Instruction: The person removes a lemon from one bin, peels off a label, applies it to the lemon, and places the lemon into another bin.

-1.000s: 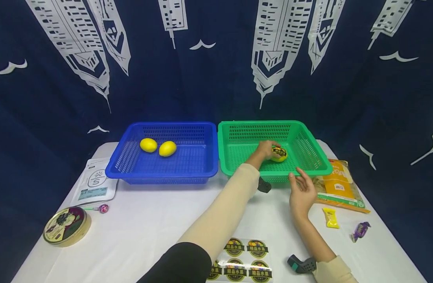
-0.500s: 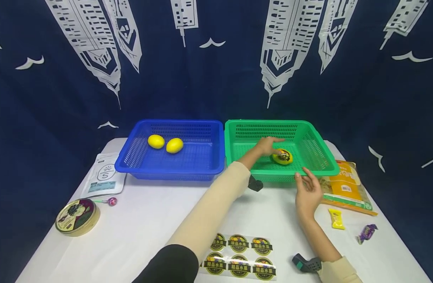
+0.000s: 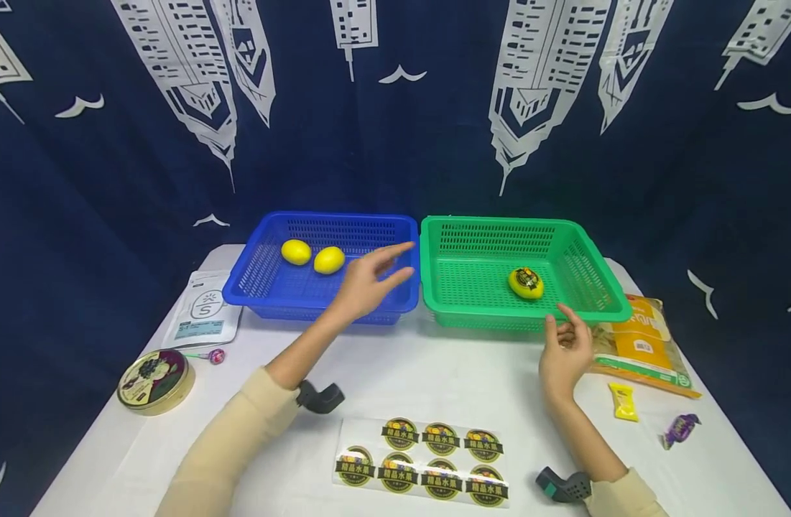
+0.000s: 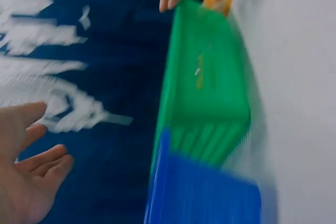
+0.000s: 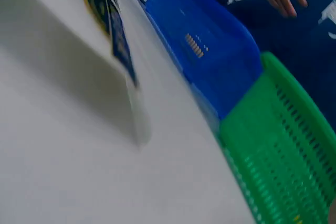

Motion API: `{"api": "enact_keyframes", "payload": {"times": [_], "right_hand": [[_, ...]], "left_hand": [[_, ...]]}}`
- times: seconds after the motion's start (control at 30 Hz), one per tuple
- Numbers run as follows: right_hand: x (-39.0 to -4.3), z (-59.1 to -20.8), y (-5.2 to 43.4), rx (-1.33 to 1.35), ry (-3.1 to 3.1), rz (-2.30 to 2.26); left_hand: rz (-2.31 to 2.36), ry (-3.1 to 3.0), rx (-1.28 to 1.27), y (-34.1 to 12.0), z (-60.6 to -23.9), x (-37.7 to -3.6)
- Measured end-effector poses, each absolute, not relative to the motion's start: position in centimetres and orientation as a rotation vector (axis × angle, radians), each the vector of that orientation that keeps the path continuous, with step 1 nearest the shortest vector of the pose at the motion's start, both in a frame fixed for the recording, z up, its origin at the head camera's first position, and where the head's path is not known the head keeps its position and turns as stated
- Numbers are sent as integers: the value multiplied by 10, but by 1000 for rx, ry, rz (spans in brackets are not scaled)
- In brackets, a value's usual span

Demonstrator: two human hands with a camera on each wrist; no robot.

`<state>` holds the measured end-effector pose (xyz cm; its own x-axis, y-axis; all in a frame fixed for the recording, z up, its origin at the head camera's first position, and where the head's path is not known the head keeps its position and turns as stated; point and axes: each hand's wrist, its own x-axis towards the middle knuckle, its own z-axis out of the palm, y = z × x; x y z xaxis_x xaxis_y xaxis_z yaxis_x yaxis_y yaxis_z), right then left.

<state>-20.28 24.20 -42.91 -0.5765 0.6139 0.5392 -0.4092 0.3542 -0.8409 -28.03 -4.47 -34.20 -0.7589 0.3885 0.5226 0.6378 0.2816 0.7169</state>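
Observation:
My left hand [image 3: 367, 282] hovers over the right part of the blue basket [image 3: 317, 313], thumb and fingers apart and nothing between them. Two plain yellow lemons [image 3: 329, 260] lie in that basket, left of the hand. In the green basket [image 3: 473, 316] sits one lemon [image 3: 526, 283] with a black and gold round sticker facing up. My right hand [image 3: 566, 355] is at the green basket's front rim, thumb and forefinger spread at the edge, the other fingers loosely bent. Both hands also show in the left wrist view, where the left hand [image 4: 31, 166] is empty.
A sheet of round stickers [image 3: 421, 463] lies at the table front. On the left are a white pouch [image 3: 204, 309], a lollipop [image 3: 215, 356] and a round tin [image 3: 156, 382]. To the right lie an orange food bag [image 3: 644, 345], a yellow candy [image 3: 623, 401] and a purple candy [image 3: 681, 430].
My left hand has let go of the stickered lemon in the green basket and swung left over the blue basket. The right hand stays at the green rim. The head view has shifted slightly.

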Motion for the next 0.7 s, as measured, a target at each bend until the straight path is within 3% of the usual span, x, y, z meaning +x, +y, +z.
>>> {"api": "enact_keyframes", "payload": {"times": [0.2, 0.43, 0.53, 0.7], "right_hand": [[-218, -398, 207, 125, -1622, 1387], [-255, -334, 151, 444, -1716, 1443], [-282, -315, 123, 554, -1794, 1520], [-339, -310, 76, 695, -2086, 1564]], "left_hand": [[-1581, -1907, -446, -122, -365, -241], [-1590, -1917, 261, -157, -409, -219], [-1769, -1921, 333, -162, -422, -221], [-2112, -1722, 237, -162, -433, -234]]}}
